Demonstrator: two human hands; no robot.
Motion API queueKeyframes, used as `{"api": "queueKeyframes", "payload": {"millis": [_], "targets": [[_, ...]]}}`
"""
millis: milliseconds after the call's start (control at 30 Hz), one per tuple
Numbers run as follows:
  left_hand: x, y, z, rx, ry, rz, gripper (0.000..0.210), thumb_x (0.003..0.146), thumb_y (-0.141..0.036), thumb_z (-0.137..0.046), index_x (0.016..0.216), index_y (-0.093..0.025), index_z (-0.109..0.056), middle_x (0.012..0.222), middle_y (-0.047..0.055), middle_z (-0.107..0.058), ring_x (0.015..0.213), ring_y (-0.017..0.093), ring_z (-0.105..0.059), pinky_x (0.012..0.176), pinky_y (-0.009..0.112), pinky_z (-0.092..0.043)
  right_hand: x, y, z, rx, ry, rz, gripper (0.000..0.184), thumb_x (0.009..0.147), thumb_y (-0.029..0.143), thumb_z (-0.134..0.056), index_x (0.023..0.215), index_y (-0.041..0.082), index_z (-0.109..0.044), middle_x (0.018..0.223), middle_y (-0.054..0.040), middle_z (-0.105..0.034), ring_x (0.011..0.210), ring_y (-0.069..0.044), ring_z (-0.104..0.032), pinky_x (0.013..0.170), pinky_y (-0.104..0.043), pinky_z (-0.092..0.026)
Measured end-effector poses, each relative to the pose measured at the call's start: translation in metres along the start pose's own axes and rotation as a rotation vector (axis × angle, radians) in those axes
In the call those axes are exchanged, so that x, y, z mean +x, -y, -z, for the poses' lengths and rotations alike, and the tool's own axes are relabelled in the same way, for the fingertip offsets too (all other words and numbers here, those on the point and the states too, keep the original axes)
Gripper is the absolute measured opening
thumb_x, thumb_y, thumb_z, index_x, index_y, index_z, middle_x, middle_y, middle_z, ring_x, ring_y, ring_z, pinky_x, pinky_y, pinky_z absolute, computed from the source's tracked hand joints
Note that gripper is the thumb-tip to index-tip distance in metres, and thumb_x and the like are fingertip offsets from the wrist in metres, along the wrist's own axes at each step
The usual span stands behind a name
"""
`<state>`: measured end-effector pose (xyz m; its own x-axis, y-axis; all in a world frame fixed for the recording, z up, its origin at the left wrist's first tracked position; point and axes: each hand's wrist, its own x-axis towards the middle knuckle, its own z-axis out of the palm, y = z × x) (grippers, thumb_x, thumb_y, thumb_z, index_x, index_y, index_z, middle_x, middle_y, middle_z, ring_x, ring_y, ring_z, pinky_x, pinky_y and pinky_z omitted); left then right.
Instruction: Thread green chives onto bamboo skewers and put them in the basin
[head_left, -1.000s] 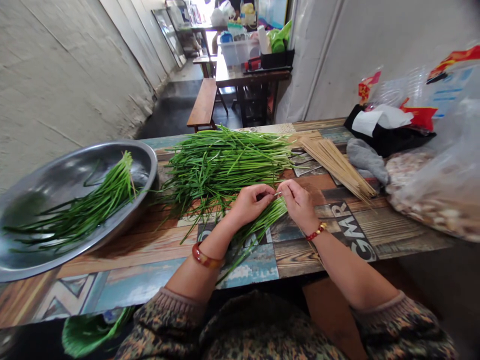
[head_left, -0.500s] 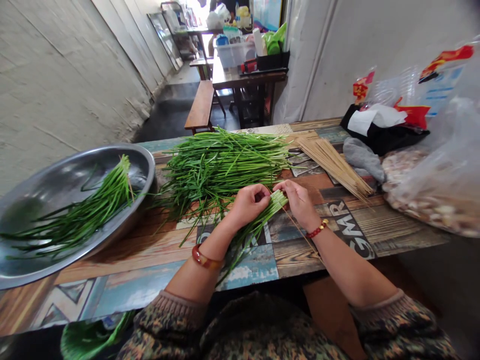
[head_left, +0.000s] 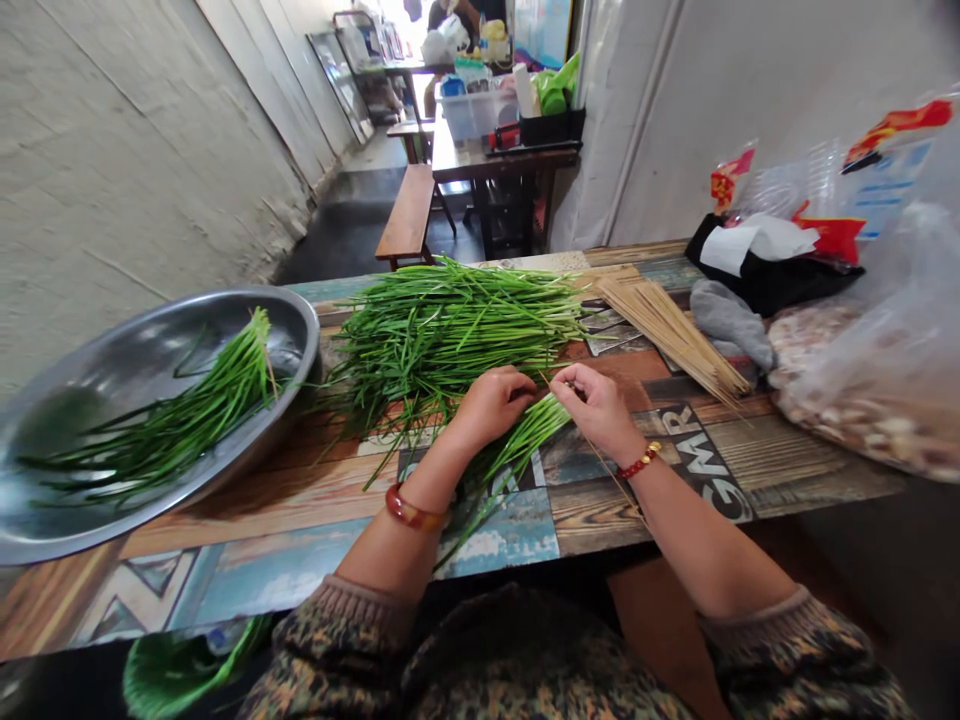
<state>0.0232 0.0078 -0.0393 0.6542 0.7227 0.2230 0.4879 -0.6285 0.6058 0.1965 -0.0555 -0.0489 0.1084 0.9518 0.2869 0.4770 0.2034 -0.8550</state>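
A small bunch of chives [head_left: 525, 440] lies slanting on the table, its pale cut ends up and to the right. My left hand [head_left: 495, 405] is closed with curled fingers on the upper left side of this bunch. At the pale ends my right hand [head_left: 598, 408] is closed, thumb and forefinger pinching; its fingers partly hide the stems. A thin bamboo skewer [head_left: 611, 470] runs across the bunch under my right hand, with a tip showing between both hands. Just beyond lies a large pile of chives [head_left: 457, 325].
At left a steel basin [head_left: 306, 345] holds another bunch of chives [head_left: 202, 410]. Loose bamboo skewers [head_left: 675, 335] lie right of the pile. Further right are a grey cloth [head_left: 724, 315] and a clear bag of pale pieces [head_left: 862, 395]. A bench [head_left: 406, 210] stands beyond the table.
My right hand has shifted slightly left over the pale stem ends, covering more of them. The skewer tip now shows between my hands. The whole view has shifted slightly.
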Motion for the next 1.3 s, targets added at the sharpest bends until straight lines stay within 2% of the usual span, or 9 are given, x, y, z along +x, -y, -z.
{"api": "queueKeyframes", "payload": {"millis": [167, 233, 300, 433, 500, 600, 733, 933, 1300], "targets": [[-0.001, 0.002, -0.003, 0.188, 0.107, -0.123, 0.011, 0.079, -0.02, -0.062, 0.086, -0.019, -0.071, 0.083, 0.006, -0.063, 0.083, 0.019, -0.056, 0.077, 0.03, -0.042, -0.001, 0.003, 0.0, -0.011, 0.01, 0.014, 0.019, 0.085, 0.034, -0.053, 0.077, 0.019, -0.062, 0.069, -0.001, -0.062, 0.061, -0.014, -0.054, 0.059, -0.026, -0.041], [-0.002, 0.001, -0.003, 0.233, 0.104, -0.123, 0.009, 0.08, -0.021, -0.061, 0.081, -0.018, -0.07, 0.082, 0.006, -0.062, 0.082, 0.019, -0.055, 0.076, 0.031, -0.041, -0.001, 0.003, 0.0, -0.014, 0.01, 0.015, 0.019, 0.085, 0.033, -0.052, 0.077, 0.019, -0.062, 0.07, -0.0011, -0.062, 0.062, -0.014, -0.054, 0.059, -0.026, -0.041], [-0.001, 0.0, -0.002, 0.235, 0.053, -0.103, 0.01, 0.08, -0.019, -0.059, 0.074, -0.017, -0.067, 0.081, 0.006, -0.061, 0.08, 0.019, -0.054, 0.075, 0.031, -0.04, -0.002, 0.003, 0.0, -0.021, 0.005, 0.014, 0.019, 0.085, 0.033, -0.052, 0.077, 0.019, -0.061, 0.07, -0.0011, -0.062, 0.062, -0.014, -0.054, 0.059, -0.026, -0.041], [0.001, -0.001, 0.001, 0.058, -0.173, 0.0, 0.008, 0.078, -0.013, -0.055, 0.072, -0.016, -0.059, 0.079, 0.004, -0.062, 0.079, 0.016, -0.054, 0.075, 0.029, -0.041, -0.002, 0.003, -0.001, -0.048, -0.011, 0.03, 0.019, 0.085, 0.035, -0.053, 0.078, 0.02, -0.062, 0.071, -0.001, -0.063, 0.062, -0.014, -0.054, 0.06, -0.027, -0.041], [0.002, -0.001, 0.002, -0.095, -0.234, 0.066, 0.006, 0.079, -0.014, -0.054, 0.074, -0.016, -0.056, 0.075, 0.002, -0.061, 0.072, 0.013, -0.053, 0.07, 0.026, -0.041, -0.002, 0.003, -0.002, -0.048, -0.014, 0.039, 0.018, 0.085, 0.036, -0.053, 0.079, 0.02, -0.062, 0.074, -0.0013, -0.064, 0.065, -0.015, -0.056, 0.062, -0.027, -0.042], [0.003, -0.004, 0.003, -0.291, -0.245, 0.142, 0.005, 0.078, -0.014, -0.053, 0.073, -0.015, -0.054, 0.068, -0.001, -0.057, 0.063, 0.01, -0.05, 0.062, 0.022, -0.039, -0.003, 0.001, -0.004, -0.027, -0.015, 0.034, 0.017, 0.085, 0.034, -0.053, 0.08, 0.02, -0.061, 0.076, -0.0019, -0.065, 0.07, -0.016, -0.058, 0.067, -0.028, -0.043], [0.002, -0.009, 0.004, -0.415, -0.234, 0.166, 0.005, 0.076, -0.012, -0.054, 0.079, -0.014, -0.057, 0.069, -0.001, -0.059, 0.063, 0.009, -0.051, 0.06, 0.02, -0.04, -0.003, -0.002, -0.006, 0.051, -0.023, 0.001, 0.016, 0.083, 0.034, -0.055, 0.086, 0.02, -0.063, 0.085, -0.0035, -0.068, 0.079, -0.018, -0.061, 0.075, -0.031, -0.046], [0.001, -0.013, 0.007, -0.404, -0.193, 0.18, 0.011, 0.078, -0.022, -0.057, 0.077, -0.013, -0.062, 0.068, 0.0, -0.06, 0.061, 0.009, -0.049, 0.058, 0.02, -0.038, -0.003, 0.002, -0.006, 0.05, -0.023, -0.009, 0.019, 0.084, 0.034, -0.054, 0.09, 0.021, -0.066, 0.089, -0.0047, -0.071, 0.082, -0.02, -0.063, 0.076, -0.033, -0.047], [0.001, -0.012, 0.001, -0.407, -0.249, 0.19, 0.011, 0.076, -0.023, -0.062, 0.071, -0.014, -0.06, 0.064, -0.001, -0.058, 0.058, 0.008, -0.048, 0.053, 0.019, -0.038, -0.004, 0.004, -0.006, 0.055, -0.02, 0.001, 0.018, 0.084, 0.033, -0.055, 0.092, 0.021, -0.066, 0.089, -0.0045, -0.071, 0.081, -0.019, -0.064, 0.075, -0.032, -0.048]]}}
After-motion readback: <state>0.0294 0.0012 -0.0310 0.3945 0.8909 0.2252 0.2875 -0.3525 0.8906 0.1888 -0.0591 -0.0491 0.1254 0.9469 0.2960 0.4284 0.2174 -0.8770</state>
